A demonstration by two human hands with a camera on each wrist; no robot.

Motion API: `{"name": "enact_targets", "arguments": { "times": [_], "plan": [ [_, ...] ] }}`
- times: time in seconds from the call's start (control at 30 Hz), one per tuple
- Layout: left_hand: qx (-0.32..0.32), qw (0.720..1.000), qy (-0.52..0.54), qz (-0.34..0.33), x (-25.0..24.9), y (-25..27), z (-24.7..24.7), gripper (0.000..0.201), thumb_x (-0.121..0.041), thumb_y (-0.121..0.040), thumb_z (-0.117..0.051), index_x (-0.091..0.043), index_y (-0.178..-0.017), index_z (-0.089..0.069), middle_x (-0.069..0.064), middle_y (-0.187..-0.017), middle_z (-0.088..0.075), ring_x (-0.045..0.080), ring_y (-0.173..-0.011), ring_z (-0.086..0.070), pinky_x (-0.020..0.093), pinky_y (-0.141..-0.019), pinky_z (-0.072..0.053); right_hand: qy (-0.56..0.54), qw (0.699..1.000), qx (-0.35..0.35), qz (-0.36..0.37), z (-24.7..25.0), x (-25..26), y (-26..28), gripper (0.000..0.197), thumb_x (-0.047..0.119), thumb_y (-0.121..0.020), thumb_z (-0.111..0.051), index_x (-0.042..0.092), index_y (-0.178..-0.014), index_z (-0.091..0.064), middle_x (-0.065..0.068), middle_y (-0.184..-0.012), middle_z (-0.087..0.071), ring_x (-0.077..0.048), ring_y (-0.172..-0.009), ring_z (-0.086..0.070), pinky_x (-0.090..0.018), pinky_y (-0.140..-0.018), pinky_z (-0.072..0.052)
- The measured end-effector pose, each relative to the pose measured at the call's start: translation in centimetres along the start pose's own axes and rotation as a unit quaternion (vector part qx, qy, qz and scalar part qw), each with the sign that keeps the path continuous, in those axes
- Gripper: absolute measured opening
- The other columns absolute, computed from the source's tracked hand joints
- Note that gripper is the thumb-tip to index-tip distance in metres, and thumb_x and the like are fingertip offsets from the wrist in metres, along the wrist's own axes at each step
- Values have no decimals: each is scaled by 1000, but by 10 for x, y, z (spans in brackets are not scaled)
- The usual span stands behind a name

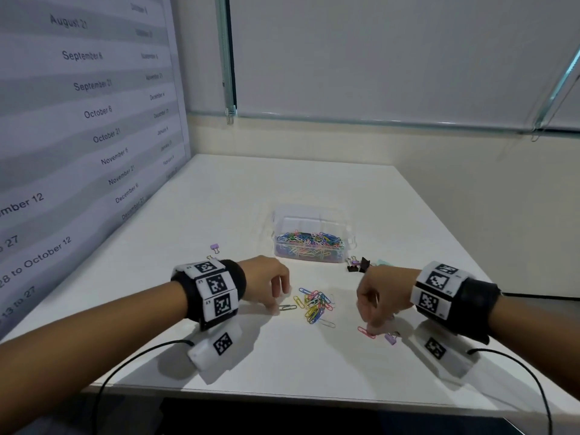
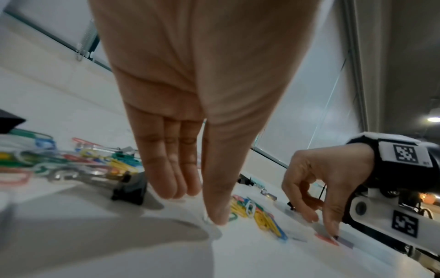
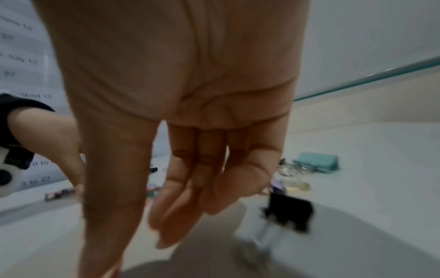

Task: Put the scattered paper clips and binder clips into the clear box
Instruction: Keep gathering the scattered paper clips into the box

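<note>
**Thin clips, flat bench: where the pickup could slip**

Nearest, on the white bench (image 1: 282, 365), the right hand (image 1: 381, 296) reaches down with loosely extended fingers, its fingertips touching a pink clip (image 1: 366, 332) lying flat, with a lilac binder clip (image 1: 390, 338) just beside it. Nothing is gripped. The likely trouble is that a flat wire clip gives little to catch, so it may skate away or be nudged toward the near edge.

To the left, the left hand (image 1: 266, 282) is also relaxed and holding nothing; one fingertip rests at the end of a grey clip (image 1: 288, 307). Pressing there could slide it instead of lifting it.

Between the hands lies a tangled pile (image 1: 315, 304) of coloured clips. Linked clips might drag neighbours along and drop them on the way.

Farther off, black binder clips (image 1: 359, 265) sit near the box (image 1: 310, 243), which already holds many clips. A careless reach could bump it.

Left of the box sits another lilac binder clip (image 1: 215, 248), well apart and easily missed.
</note>
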State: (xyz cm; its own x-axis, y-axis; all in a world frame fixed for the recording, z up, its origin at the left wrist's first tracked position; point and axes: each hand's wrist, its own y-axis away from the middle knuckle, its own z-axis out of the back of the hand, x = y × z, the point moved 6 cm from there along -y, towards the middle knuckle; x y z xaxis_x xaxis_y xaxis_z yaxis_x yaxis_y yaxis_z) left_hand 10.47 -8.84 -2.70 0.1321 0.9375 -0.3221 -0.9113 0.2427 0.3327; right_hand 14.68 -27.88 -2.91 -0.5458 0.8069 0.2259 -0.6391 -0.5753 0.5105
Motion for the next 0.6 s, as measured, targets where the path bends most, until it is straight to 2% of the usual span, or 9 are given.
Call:
{"name": "enact_targets", "arguments": {
  "times": [0.1,0.2,0.27,0.3,0.37,0.43,0.47,0.53,0.6],
  "plan": [
    [-24,1000,1,-10,-4,-3,-4,24,-20,-76,-74,-14,-98,-67,-5,-87,-62,8,-74,-54,17,-70,-43,-16,1000,13,-10,-9,-1,0,19,28,-68,-80,24,-58,-64,10,-56,-62,-2,-51,-53,-17,-56,-46],
    [-40,999,0,-23,-14,-11,-4,18,-19,-77,-72,-13,-94,-70,-8,-81,-60,-2,-60,-49,6,-58,-36,-21,1000,-21,6,-3,7,-9,17,29,-69,-78,25,-60,-64,11,-55,-60,-3,-53,-54,-17,-56,-46],
    [-43,999,6,-26,-22,-17,-5,19,-18,-77,-73,-12,-95,-69,-7,-80,-60,-2,-60,-49,2,-52,-34,-23,998,-55,21,2,15,-18,18,32,-67,-79,24,-62,-64,10,-60,-62,-6,-58,-56,-20,-58,-48],
    [-47,999,11,-23,-25,-19,-4,21,-18,-76,-73,-11,-96,-68,-7,-81,-60,1,-63,-51,3,-53,-35,-24,997,-76,24,4,19,-22,21,34,-67,-80,24,-64,-62,9,-64,-62,-8,-59,-56,-22,-60,-48],
    [-54,998,34,-6,-26,-21,-3,31,-22,-74,-76,-14,-101,-62,-5,-85,-61,10,-74,-55,12,-60,-39,-25,993,-115,32,10,27,-27,27,38,-66,-81,25,-76,-59,8,-77,-60,-8,-60,-53,-22,-60,-46],
    [-44,996,69,19,-21,-18,-4,51,-39,-71,-77,-18,-109,-50,-5,-90,-62,12,-75,-56,22,-62,-41,-51,991,-118,34,12,32,-28,42,38,-65,-81,24,-96,-56,7,-95,-57,-9,-63,-54,-23,-62,-48],
    [-34,996,71,33,-18,-16,-6,64,-50,-68,-76,-18,-113,-44,-5,-92,-60,13,-76,-56,25,-64,-42,-50,992,-109,32,10,33,-28,54,39,-64,-82,25,-108,-53,7,-103,-53,-10,-69,-55,-25,-67,-49],
    [-10,998,33,61,-13,-10,-13,85,-66,-60,-72,-18,-120,-35,-4,-99,-56,16,-90,-54,31,-75,-44,-7,995,-94,22,6,33,-28,76,45,-60,-83,26,-124,-47,7,-111,-46,-12,-88,-51,-28,-83,-47],
    [-2,997,-10,71,-12,-7,-21,92,-68,-57,-72,-18,-124,-35,-1,-112,-57,18,-105,-53,35,-87,-47,18,995,-93,23,3,38,-32,84,47,-57,-84,27,-128,-44,4,-114,-43,-12,-98,-47,-32,-92,-46]
  ]
}}
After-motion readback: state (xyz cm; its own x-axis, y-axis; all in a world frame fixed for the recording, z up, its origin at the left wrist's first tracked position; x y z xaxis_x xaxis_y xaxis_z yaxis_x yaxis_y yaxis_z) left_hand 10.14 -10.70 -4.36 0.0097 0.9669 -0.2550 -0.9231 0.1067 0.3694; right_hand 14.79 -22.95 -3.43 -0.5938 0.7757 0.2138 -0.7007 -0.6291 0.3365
